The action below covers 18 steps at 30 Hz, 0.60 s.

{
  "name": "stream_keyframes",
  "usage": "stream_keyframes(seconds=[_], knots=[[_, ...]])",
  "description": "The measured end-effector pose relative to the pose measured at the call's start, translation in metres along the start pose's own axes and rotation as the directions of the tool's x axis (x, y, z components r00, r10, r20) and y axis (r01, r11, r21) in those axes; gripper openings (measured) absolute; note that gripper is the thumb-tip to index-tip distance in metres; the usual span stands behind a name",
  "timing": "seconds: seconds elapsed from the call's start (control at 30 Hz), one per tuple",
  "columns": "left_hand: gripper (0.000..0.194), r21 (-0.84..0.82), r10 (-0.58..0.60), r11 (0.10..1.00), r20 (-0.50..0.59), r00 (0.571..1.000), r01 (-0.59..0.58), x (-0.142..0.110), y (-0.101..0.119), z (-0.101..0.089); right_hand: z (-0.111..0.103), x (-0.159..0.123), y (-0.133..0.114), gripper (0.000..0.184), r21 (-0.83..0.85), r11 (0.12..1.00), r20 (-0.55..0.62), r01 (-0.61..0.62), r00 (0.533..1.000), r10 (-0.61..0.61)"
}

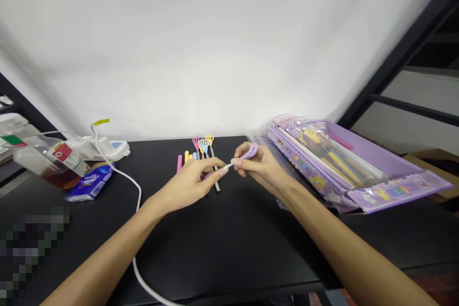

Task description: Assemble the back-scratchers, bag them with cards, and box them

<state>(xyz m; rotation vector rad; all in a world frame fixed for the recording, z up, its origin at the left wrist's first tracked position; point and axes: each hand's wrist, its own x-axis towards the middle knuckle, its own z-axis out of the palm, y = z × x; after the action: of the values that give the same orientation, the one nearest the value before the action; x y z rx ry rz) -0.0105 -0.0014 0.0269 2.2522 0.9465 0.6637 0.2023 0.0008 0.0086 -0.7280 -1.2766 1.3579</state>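
Between my hands is a back scratcher with a purple hand-shaped head (251,151) and a short silver metal rod. My right hand (266,165) is closed around it near the head. My left hand (191,179) pinches the rod's other end, the fingertips of both hands almost meeting. Just behind my left hand lie several more back scratchers with pink, blue and yellow heads (204,146) and silver rods. A pink handle (180,162) and a yellow handle (187,156) stick out beside them, partly hidden by my left hand.
At right, a purple display box (373,148) holds plastic-wrapped back scratchers. A tilted bottle (46,160), a blue packet (91,182) and a white power strip (122,148) sit at left. A white cable (138,196) crosses the black table (229,244). A white wall (222,48) stands behind.
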Motion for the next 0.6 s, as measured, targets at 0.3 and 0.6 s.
stream_keyframes(seconds=[0.3,0.6], knots=[[0.021,0.561,0.389,0.802,-0.231,0.892,-0.205,-0.005,-0.017,0.013,0.014,0.001,0.012,0.024,0.041,0.992,-0.044,-0.123,0.991,0.125],[0.034,0.014,-0.049,0.999,0.169,0.984,0.047,-0.007,-0.03,-0.058,-0.019,0.009,-0.014,0.029,-0.026,0.997,-0.341,0.072,0.937,-0.077]])
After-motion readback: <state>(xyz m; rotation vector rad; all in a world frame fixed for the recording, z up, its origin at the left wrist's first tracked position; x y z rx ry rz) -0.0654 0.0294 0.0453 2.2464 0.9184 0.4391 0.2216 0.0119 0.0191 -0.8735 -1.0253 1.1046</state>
